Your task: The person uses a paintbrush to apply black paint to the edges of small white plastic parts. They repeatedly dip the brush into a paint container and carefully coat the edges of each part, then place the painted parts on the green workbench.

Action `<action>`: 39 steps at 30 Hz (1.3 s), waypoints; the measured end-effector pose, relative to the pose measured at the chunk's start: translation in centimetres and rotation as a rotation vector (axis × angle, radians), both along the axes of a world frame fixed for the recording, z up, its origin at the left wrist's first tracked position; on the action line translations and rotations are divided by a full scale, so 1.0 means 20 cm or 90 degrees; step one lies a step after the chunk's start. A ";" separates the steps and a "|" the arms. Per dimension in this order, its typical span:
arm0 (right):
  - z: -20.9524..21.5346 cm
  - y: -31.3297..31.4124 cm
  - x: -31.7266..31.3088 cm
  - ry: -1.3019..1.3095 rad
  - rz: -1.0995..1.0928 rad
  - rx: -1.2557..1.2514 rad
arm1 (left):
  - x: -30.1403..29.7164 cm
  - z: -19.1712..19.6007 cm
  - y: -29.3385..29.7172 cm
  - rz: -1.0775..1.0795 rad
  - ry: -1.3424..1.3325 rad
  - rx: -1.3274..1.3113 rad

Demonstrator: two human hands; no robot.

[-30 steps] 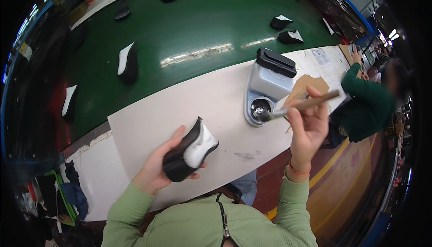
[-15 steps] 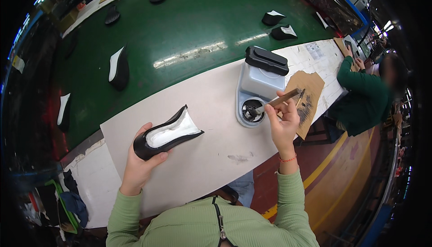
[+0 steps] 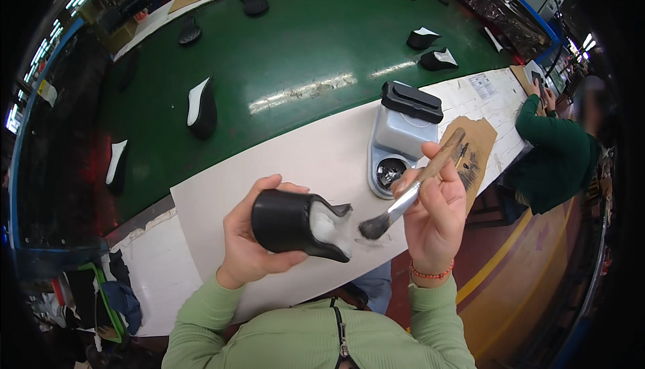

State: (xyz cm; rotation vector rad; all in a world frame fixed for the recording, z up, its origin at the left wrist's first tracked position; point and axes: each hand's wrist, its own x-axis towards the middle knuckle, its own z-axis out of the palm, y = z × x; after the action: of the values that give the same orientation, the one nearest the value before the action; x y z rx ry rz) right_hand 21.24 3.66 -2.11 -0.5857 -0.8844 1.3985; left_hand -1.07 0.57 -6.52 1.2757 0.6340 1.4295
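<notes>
My left hand (image 3: 243, 251) is wrapped round a black wedge heel (image 3: 282, 221), raised above the pale work board. White lining shows at the heel's opening, which faces right. My right hand (image 3: 437, 224) grips a brush (image 3: 404, 198) with a wooden handle, metal ferrule and dark bristles. The bristles point down and left, close beside the heel's pointed edges, with a narrow gap between. Behind my right hand stands a pale plastic dispenser (image 3: 401, 129) with a black lid. Its round cup (image 3: 392, 171) has a shiny black coating inside and is partly hidden by my fingers.
Several black-and-white wedge heels, one a tall one (image 3: 203, 110), and dark soles (image 3: 254, 5) lie on the green belt (image 3: 269, 53). Stained cardboard (image 3: 482, 144) lies beside the dispenser. A green-sleeved person (image 3: 554, 147) sits at the right. A green-rimmed crate (image 3: 111, 308) is lower left.
The brush has come out of the cup and moved left and nearer to me. My left hand has moved right and turned the heel so its outer side faces up. The view has shifted slightly.
</notes>
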 end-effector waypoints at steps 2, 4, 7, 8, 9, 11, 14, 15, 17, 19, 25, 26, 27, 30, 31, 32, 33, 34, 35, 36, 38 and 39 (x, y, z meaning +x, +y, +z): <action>0.06 -0.02 -0.05 -0.022 0.002 0.037 | 0.03 0.03 0.01 -0.020 -0.014 0.031; 0.10 -0.03 -0.08 -0.046 0.001 0.045 | 0.05 0.06 0.01 -0.024 -0.009 0.065; 0.12 -0.04 -0.12 -0.060 -0.040 0.043 | 0.06 0.09 0.00 -0.003 0.027 0.115; 0.13 -0.05 -0.12 -0.065 -0.059 0.049 | 0.07 0.09 -0.01 0.009 0.038 0.132; 0.13 -0.05 -0.12 -0.056 -0.087 0.082 | 0.07 0.10 -0.01 0.017 0.045 0.147; 0.13 -0.06 -0.12 -0.012 -0.131 0.156 | 0.07 0.12 -0.02 0.078 0.102 0.183; 0.13 -0.08 -0.12 -0.044 -0.184 0.251 | 0.07 0.14 -0.02 0.141 0.165 0.225; 0.14 -0.09 -0.11 -0.058 -0.179 0.262 | 0.07 0.14 -0.02 0.159 0.182 0.237; 0.14 -0.11 -0.11 -0.082 -0.178 0.287 | 0.09 0.15 -0.02 0.188 0.178 0.256; 0.15 -0.12 -0.11 -0.088 -0.182 0.299 | 0.10 0.15 -0.02 0.211 0.188 0.269; 0.16 -0.14 -0.12 -0.097 -0.199 0.321 | 0.11 0.17 -0.03 0.234 0.204 0.284; 0.16 -0.14 -0.12 -0.105 -0.206 0.328 | 0.11 0.18 -0.03 0.238 0.210 0.285; 0.16 -0.14 -0.12 -0.112 -0.211 0.339 | 0.11 0.18 -0.03 0.243 0.225 0.286; 0.18 -0.14 -0.12 -0.118 -0.209 0.355 | 0.11 0.19 -0.03 0.254 0.238 0.288; 0.19 -0.16 -0.13 -0.171 -0.235 0.326 | 0.11 0.19 -0.03 0.254 0.233 0.286; 0.19 -0.18 -0.13 -0.207 -0.260 0.290 | 0.11 0.20 -0.04 0.256 0.237 0.280; 0.20 -0.18 -0.14 -0.228 -0.273 0.279 | 0.10 0.20 -0.04 0.260 0.248 0.273; 0.20 -0.19 -0.14 -0.250 -0.286 0.268 | 0.10 0.21 -0.04 0.257 0.240 0.266; 0.20 -0.19 -0.14 -0.257 -0.286 0.281 | 0.10 0.21 -0.04 0.257 0.240 0.257; 0.20 -0.18 -0.14 -0.265 -0.282 0.298 | 0.10 0.21 -0.05 0.255 0.244 0.245; 0.20 -0.17 -0.12 -0.279 -0.272 0.338 | 0.10 0.22 -0.06 0.246 0.243 0.235; 0.19 -0.16 -0.11 -0.277 -0.260 0.364 | 0.10 0.22 -0.06 0.236 0.243 0.214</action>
State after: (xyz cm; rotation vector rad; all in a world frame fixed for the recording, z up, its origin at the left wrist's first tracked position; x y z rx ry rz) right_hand 19.03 0.37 1.74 -0.5895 -1.3593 0.6074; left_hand 0.84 -0.62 -2.10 1.7921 0.9524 1.6553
